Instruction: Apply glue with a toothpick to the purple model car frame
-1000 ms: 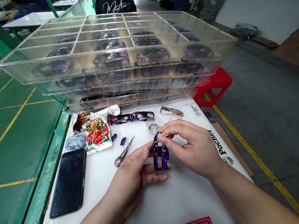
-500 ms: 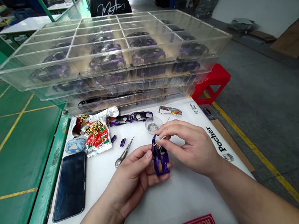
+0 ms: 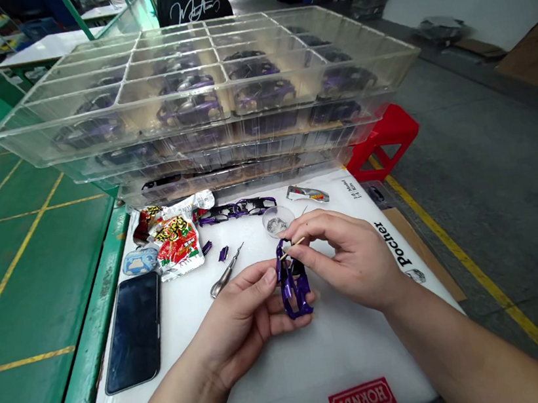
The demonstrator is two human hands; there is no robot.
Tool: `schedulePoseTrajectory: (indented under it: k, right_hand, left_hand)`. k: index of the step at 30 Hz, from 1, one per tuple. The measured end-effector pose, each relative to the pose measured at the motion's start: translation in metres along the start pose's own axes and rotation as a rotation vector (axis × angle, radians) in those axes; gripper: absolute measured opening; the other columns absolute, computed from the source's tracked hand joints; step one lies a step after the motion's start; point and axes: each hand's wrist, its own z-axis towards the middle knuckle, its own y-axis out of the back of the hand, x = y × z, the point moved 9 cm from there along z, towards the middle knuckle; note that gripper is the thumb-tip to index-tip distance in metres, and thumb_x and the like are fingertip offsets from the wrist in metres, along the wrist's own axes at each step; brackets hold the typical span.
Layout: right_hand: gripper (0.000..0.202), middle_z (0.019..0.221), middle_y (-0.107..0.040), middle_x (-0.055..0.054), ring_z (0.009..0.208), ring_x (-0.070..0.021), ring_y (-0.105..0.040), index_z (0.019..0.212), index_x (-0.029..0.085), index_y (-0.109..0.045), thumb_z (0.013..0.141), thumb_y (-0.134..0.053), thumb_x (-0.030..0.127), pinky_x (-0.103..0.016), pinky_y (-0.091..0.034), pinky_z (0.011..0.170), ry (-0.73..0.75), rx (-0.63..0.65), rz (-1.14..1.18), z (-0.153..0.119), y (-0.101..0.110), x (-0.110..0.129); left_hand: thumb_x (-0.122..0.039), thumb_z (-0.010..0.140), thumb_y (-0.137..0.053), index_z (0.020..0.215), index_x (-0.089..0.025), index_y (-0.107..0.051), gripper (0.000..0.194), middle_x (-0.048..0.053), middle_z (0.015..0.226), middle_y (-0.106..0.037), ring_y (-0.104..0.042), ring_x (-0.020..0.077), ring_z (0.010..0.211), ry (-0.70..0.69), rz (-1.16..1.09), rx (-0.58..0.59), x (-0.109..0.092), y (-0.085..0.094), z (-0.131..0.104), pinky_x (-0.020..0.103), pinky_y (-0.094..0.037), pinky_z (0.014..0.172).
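A purple model car body shell [image 3: 287,285], with open window gaps, is tilted up in my left hand [image 3: 252,316], thumb on its near left side and fingers beneath. My right hand [image 3: 343,258] pinches a thin pale toothpick [image 3: 296,243] between thumb and fingers; its tip reaches into the upper part of the shell. What the tip touches is too small to make out. Just beyond my right fingers stands a small clear dish [image 3: 278,221] with tiny shiny bits in it. Left of the shell lie a metal-handled pointed tool [image 3: 227,272] and small purple parts [image 3: 223,254].
Clear compartment trays [image 3: 209,123] with purple car shells are stacked at the back. More purple shells [image 3: 238,210] lie before them. Snack packets [image 3: 178,246], a blue case [image 3: 139,261] and a phone [image 3: 132,332] are on the left. A red stool [image 3: 383,143] stands right; a person [image 3: 193,0] sits beyond.
The view has shifted slightly, so the table items appear a little farther right. Both hands keep their holds on the shell and the toothpick; the toothpick's angle looks slightly different.
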Motion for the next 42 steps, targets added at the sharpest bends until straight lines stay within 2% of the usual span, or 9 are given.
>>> schedulePoseTrajectory:
  k: [5, 10, 17, 30, 42]
  right_hand:
    - [0.011, 0.111, -0.085, -0.004, 0.109, -0.0197, -0.082, 0.107, 0.024, -0.078, 0.105, -0.079, 0.013, -0.034, -0.066, 0.101, 0.007, 0.005, 0.010, 0.000, -0.002, 0.001]
    - [0.012, 0.111, -0.085, -0.005, 0.109, -0.0193, -0.082, 0.107, 0.023, -0.078, 0.104, -0.080, 0.012, -0.033, -0.066, 0.101, 0.012, 0.012, 0.026, -0.002, -0.005, 0.001]
    - [0.012, 0.112, -0.085, -0.005, 0.108, -0.0198, -0.081, 0.109, 0.023, -0.078, 0.105, -0.078, 0.012, -0.034, -0.066, 0.100, 0.027, 0.016, 0.036, -0.002, -0.006, 0.001]
    - [0.013, 0.112, -0.085, -0.006, 0.106, -0.0219, -0.082, 0.109, 0.025, -0.077, 0.105, -0.077, 0.012, -0.038, -0.068, 0.097, 0.020, 0.031, 0.047, -0.003, -0.010, 0.000]
    - [0.011, 0.111, -0.085, -0.006, 0.107, -0.0219, -0.082, 0.108, 0.024, -0.077, 0.106, -0.078, 0.013, -0.039, -0.068, 0.098, 0.028, 0.017, 0.055, -0.003, -0.010, 0.001]
  left_hand:
    - [-0.037, 0.092, -0.098, 0.124, -0.014, -0.082, 0.042, 0.018, 0.114, -0.087, -0.087, 0.0299, 0.106, -0.009, 0.024, -0.019, 0.001, 0.003, 0.002, 0.039, -0.076, 0.086]
    - [-0.038, 0.085, -0.104, 0.117, -0.014, -0.082, 0.046, 0.014, 0.109, -0.085, -0.087, 0.0291, 0.102, -0.009, 0.022, -0.041, 0.001, 0.004, 0.002, 0.040, -0.076, 0.084]
    - [-0.039, 0.084, -0.104, 0.116, -0.014, -0.081, 0.047, 0.016, 0.112, -0.084, -0.086, 0.0303, 0.105, -0.033, 0.065, -0.076, 0.000, 0.004, 0.001, 0.040, -0.076, 0.083]
    - [-0.042, 0.084, -0.105, 0.112, -0.014, -0.078, 0.048, 0.015, 0.106, -0.084, -0.085, 0.0279, 0.099, -0.041, 0.109, -0.119, -0.001, 0.005, -0.001, 0.039, -0.076, 0.079]
    - [-0.043, 0.087, -0.102, 0.110, -0.014, -0.079, 0.044, 0.014, 0.103, -0.085, -0.084, 0.0272, 0.094, -0.124, 0.203, -0.161, -0.008, 0.003, -0.002, 0.036, -0.074, 0.074]
